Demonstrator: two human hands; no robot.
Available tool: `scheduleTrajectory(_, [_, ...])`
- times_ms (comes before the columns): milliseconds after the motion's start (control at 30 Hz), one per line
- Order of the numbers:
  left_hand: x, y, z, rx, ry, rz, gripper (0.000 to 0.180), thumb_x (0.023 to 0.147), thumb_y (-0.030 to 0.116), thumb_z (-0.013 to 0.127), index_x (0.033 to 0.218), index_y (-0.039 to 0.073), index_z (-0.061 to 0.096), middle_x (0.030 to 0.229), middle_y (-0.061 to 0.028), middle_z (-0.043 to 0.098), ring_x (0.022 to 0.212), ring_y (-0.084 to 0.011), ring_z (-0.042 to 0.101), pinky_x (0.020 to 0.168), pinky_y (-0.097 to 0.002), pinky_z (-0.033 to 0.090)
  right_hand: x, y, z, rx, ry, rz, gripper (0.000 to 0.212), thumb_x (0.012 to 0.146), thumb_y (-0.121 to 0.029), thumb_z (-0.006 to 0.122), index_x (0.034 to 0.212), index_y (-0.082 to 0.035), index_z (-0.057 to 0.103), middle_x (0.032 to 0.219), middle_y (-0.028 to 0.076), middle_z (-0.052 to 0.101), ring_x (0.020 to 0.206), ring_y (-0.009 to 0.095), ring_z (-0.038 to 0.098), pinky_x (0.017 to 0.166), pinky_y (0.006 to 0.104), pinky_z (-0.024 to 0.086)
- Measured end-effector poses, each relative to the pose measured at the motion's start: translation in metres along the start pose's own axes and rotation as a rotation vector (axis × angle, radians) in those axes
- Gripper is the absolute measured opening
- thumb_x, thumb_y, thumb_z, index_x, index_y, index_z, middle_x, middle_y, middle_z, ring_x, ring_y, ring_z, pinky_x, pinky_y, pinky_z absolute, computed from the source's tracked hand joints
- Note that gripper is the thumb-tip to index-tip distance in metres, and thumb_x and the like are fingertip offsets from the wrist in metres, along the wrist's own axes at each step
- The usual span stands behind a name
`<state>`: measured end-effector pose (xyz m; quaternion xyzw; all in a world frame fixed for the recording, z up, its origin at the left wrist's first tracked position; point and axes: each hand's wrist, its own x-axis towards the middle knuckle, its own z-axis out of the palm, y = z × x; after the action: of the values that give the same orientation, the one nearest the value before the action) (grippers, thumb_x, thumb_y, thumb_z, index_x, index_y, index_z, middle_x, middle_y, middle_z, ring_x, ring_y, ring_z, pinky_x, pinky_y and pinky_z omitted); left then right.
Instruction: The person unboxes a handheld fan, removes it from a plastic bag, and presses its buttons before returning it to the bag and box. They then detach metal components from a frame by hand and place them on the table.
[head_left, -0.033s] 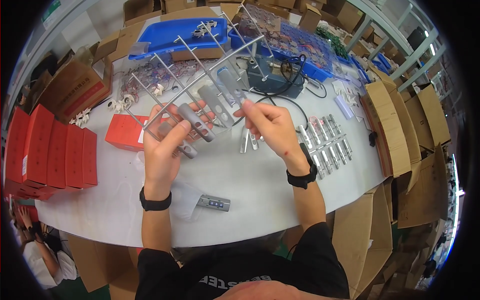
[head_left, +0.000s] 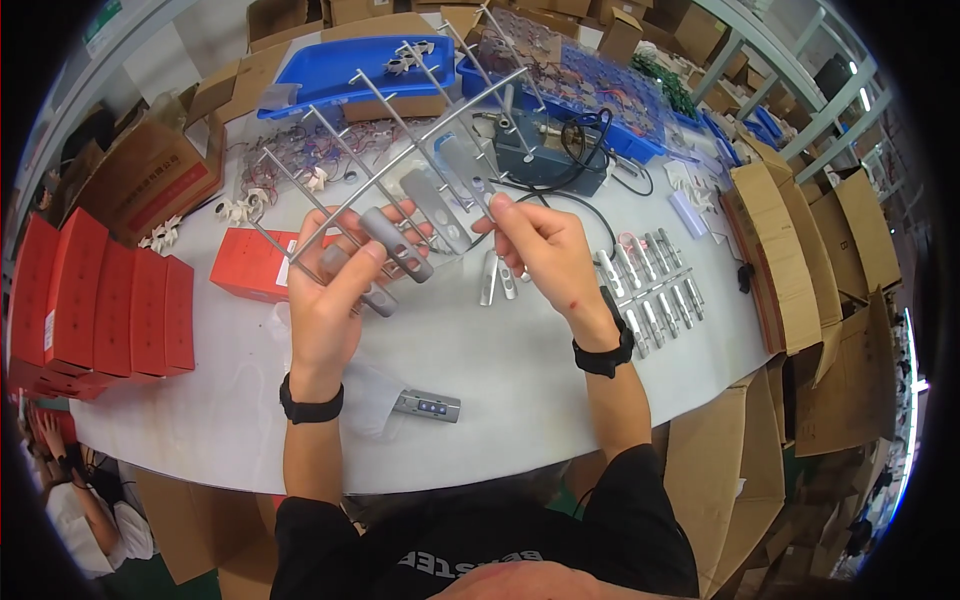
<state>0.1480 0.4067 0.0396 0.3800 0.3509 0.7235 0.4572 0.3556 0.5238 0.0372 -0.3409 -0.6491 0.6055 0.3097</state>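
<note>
A metal rack [head_left: 433, 123] of rods with several long pegs is held up over the table. My left hand [head_left: 330, 290] is closed round its lower left end, the thumb by a grey tubular casing [head_left: 395, 244] with oval cutouts. Another grey casing [head_left: 434, 208] hangs on the rack between my hands. Farther right, the thumb and fingers of my right hand [head_left: 538, 240] pinch the lower end of a grey casing [head_left: 464, 166]. Below on the table lies a grey casing with a row of buttons [head_left: 428, 405], partly in a clear plastic bag [head_left: 366, 400].
Red boxes [head_left: 80, 300] are stacked at the left, and one red box [head_left: 245, 265] lies behind my left hand. Small silver casings [head_left: 655, 290] stand in rows at the right. Behind are a blue tray [head_left: 320, 65], a dark machine with cables [head_left: 550, 160] and open cartons [head_left: 800, 250].
My hands stay nearly in place. The casing in my right fingers and those on the rack have shifted slightly.
</note>
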Motion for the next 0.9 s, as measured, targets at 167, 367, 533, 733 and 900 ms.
scheduleTrajectory(167, [-0.009, -0.018, 0.014, 0.193, -0.082, 0.151, 0.023, 0.095, -0.008, 0.052, 0.115, 0.001, 0.044, 0.13, -0.0272, 0.06, 0.112, -0.0376, 0.067, 0.092, -0.0417, 0.057, -0.002, 0.014, 0.013, -0.609, 0.361, -0.51, 0.022, 0.098, -0.021, 0.065, 0.094, -0.001, 0.074, 0.074, 0.003, 0.06, 0.063, 0.01, 0.054, 0.053, 0.024, 0.043])
scheduleTrajectory(367, [-0.015, -0.027, 0.019, 0.662, -0.202, 0.279, 0.024, 0.096, -0.007, 0.054, 0.117, 0.002, 0.045, 0.13, -0.0263, 0.06, 0.112, -0.0334, 0.068, 0.09, -0.0383, 0.057, -0.004, 0.017, 0.027, -1.066, 0.513, -0.716, 0.02, 0.097, -0.017, 0.066, 0.086, -0.001, 0.069, 0.075, 0.004, 0.059, 0.063, 0.01, 0.053, 0.054, 0.0221, 0.041])
scheduleTrajectory(533, [-0.001, -0.011, 0.002, 0.127, 0.066, 0.111, 0.024, 0.096, 0.001, 0.059, 0.118, 0.002, 0.049, 0.129, -0.0253, 0.061, 0.111, -0.0318, 0.067, 0.086, -0.041, 0.059, 0.004, 0.008, 0.001, -0.149, 0.18, -0.229, 0.026, 0.098, -0.024, 0.065, 0.087, -0.001, 0.068, 0.073, 0.003, 0.056, 0.061, 0.01, 0.052, 0.054, 0.0231, 0.042])
scheduleTrajectory(733, [0.005, 0.001, -0.001, 0.007, 0.221, 0.088, 0.027, 0.095, 0.005, 0.062, 0.119, 0.001, 0.05, 0.128, -0.0265, 0.061, 0.108, -0.0339, 0.068, 0.088, -0.0462, 0.059, 0.013, 0.016, -0.036, -0.094, -0.04, 0.031, 0.034, 0.101, -0.034, 0.061, 0.087, -0.003, 0.07, 0.068, 0.001, 0.054, 0.057, 0.009, 0.05, 0.054, 0.025, 0.042])
scheduleTrajectory(900, [0.004, 0.004, -0.004, -0.03, 0.254, 0.046, 0.033, 0.093, 0.008, 0.064, 0.12, -0.002, 0.049, 0.127, -0.0263, 0.062, 0.11, -0.0347, 0.067, 0.091, -0.0469, 0.059, 0.016, 0.016, -0.043, -0.964, -0.201, 0.229, 0.039, 0.103, -0.038, 0.056, 0.09, -0.005, 0.072, 0.069, -0.002, 0.057, 0.057, 0.007, 0.05, 0.054, 0.0236, 0.042])
